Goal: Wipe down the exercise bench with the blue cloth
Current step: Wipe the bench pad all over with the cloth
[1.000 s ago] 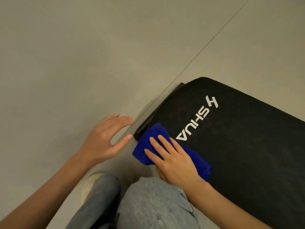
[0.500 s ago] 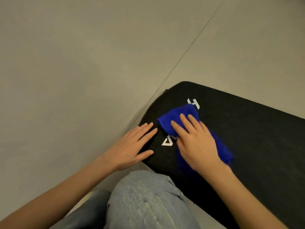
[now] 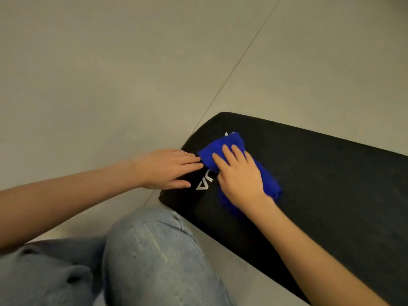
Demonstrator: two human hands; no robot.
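The black padded exercise bench (image 3: 320, 184) runs from the middle of the view to the lower right, its rounded end towards the left. A folded blue cloth (image 3: 223, 146) lies on that end, over most of the white logo lettering. My right hand (image 3: 240, 175) presses flat on the cloth, fingers spread and pointing up-left. My left hand (image 3: 167, 168) rests flat on the bench's end edge, fingertips touching the cloth's left corner, holding nothing.
Grey tiled floor (image 3: 132, 74) with a thin diagonal joint line surrounds the bench. My knee in light blue jeans (image 3: 159, 257) sits close against the bench's near edge at the bottom of the view.
My right hand slid the cloth from the bench's near corner up over the logo. My left hand came down from the air onto the bench end and now touches the cloth.
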